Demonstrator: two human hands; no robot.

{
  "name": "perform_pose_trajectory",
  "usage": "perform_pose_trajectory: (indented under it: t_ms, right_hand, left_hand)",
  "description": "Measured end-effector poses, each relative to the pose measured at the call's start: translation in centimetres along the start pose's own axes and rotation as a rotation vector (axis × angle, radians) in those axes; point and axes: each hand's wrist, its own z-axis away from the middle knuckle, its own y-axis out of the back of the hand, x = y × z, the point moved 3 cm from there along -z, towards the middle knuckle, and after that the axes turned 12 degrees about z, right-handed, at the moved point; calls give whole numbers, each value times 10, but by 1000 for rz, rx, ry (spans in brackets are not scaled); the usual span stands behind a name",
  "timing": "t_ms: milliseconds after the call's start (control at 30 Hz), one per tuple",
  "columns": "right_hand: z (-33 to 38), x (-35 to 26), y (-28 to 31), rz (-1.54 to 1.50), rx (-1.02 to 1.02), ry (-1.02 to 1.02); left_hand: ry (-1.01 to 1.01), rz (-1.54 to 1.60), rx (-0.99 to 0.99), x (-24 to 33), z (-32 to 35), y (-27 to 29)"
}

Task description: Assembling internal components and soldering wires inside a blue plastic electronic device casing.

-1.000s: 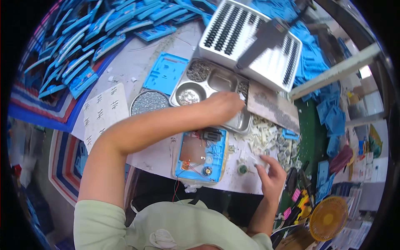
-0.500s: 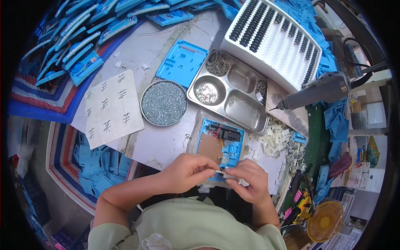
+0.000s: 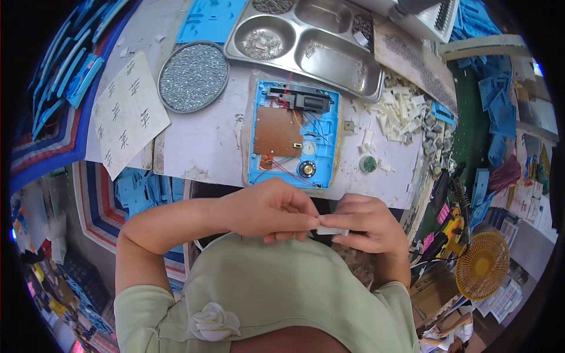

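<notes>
In front of my body, just off the bench's near edge, my two hands meet at a small white plastic piece [image 3: 331, 230]. My right hand [image 3: 372, 225] pinches it between thumb and fingers. My left hand [image 3: 273, 210] has its thumb and forefinger pressed together at the piece's left end; whether it grips the piece or something smaller is hidden. Beyond my hands lies an open blue plastic housing [image 3: 252, 170]. Inside it sit a brown circuit board [image 3: 278, 132], a black motor-like unit [image 3: 312, 101], thin wires and a round dark part with a brass-coloured centre [image 3: 306, 169].
A round dish [image 3: 194, 76] of small metal screws stands left of a steel compartment tray [image 3: 376, 88]. White plastic pieces [image 3: 400, 115] and grey ones [image 3: 435, 141] lie at the right. A paper sheet [image 3: 129, 115] is at left, a yellow fan [image 3: 482, 265] at lower right.
My hands have drawn back from the housing's near edge toward my body, still together at the white piece. The whole view has shifted, so the bench sits higher in it.
</notes>
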Motion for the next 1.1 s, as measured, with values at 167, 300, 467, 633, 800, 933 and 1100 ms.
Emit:
perform_pose_trajectory:
  t_ms: [167, 300, 467, 633, 800, 933, 1100]
  right_hand:
    - [44, 42, -27, -843, 462, -45]
    - [49, 48, -33, -1049, 633, -112]
    - [58, 52, -28, -1078, 635, -138]
    - [55, 49, -25, -946, 598, -260]
    - [60, 53, -27, -967, 602, -207]
    - [53, 44, -18, -917, 599, -289]
    - [36, 40, 4, -200, 590, -433]
  left_hand:
    - [-700, -1109, 421, 52, -22, 24]
    - [-792, -1486, 660, 54, -45, 22]
    - [-714, -1497, 661, 53, -58, 21]
    - [-726, -1529, 678, 48, -59, 18]
    - [-751, -1494, 649, 44, -66, 20]
    - [-703, -1494, 678, 43, -71, 24]
    - [-807, -1252, 631, 52, -58, 22]
